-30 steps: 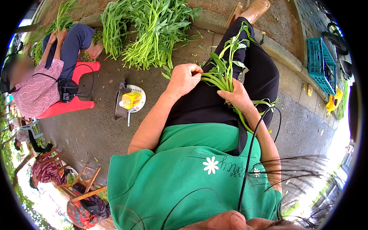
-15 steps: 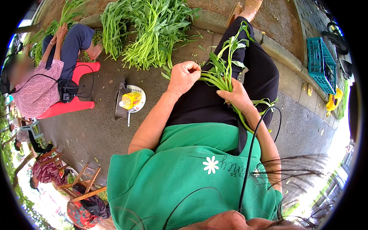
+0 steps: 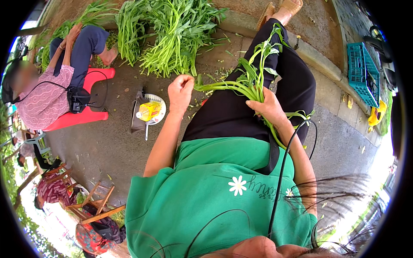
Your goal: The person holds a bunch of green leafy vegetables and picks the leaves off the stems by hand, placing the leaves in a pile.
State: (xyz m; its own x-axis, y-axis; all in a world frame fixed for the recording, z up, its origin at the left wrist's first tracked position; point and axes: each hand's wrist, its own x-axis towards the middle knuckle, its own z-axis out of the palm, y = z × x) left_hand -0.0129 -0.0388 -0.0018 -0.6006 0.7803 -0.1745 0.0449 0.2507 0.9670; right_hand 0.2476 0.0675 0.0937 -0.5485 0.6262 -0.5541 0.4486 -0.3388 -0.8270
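Head view, left to right: 1 co-worker [image 3: 45,96] sits on a red stool [image 3: 97,115], hands [image 3: 71,38] close together near leafy greens [image 3: 94,15]; what those hands hold cannot be told. Next, above the pavement [image 3: 116,150], a yellow bottle [image 3: 149,112] with a white cap overlaps a grey dustpan [image 3: 137,124] and a round white item [image 3: 161,102]; which of these supports it cannot be confirmed, nor can its fill level. Beyond lies a greens pile [image 3: 172,38], stem ends mostly toward the wearer, an arrangement that probably keeps stems handy. Left grip [image 3: 180,95]: fingers curled together, just beside the free stem ends; whether a fragment sits between them cannot be told. Stem bundle [image 3: 243,89]: located over the dark trousers [image 3: 215,124], stems pointing left, leaves running up along the leg; the lap apparently bears part of the weight. Right grip [image 3: 272,108]: clamped on the bundle, thumb uppermost, apparently steadying it while leaving the left ends exposed. Far right, a blue-green slatted crate [image 3: 356,60] stands beside the kerb [image 3: 320,60]; dark contents noted, nature unidentified. A yellow item [image 3: 376,113] lies near it.
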